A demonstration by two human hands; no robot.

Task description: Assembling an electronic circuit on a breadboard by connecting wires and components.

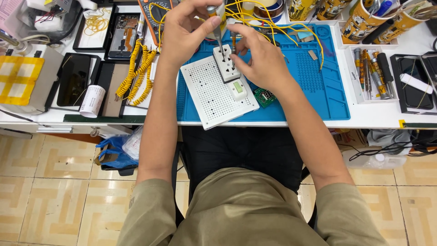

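Screwdriver (217,28) pinched by left hand (182,34); right hand (261,57) grips white plastic socket (226,62).

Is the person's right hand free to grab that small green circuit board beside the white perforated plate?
Probably not right away: the right hand is steadying the white socket block. The green circuit board lies uncovered just below that wrist, so the path looks open.
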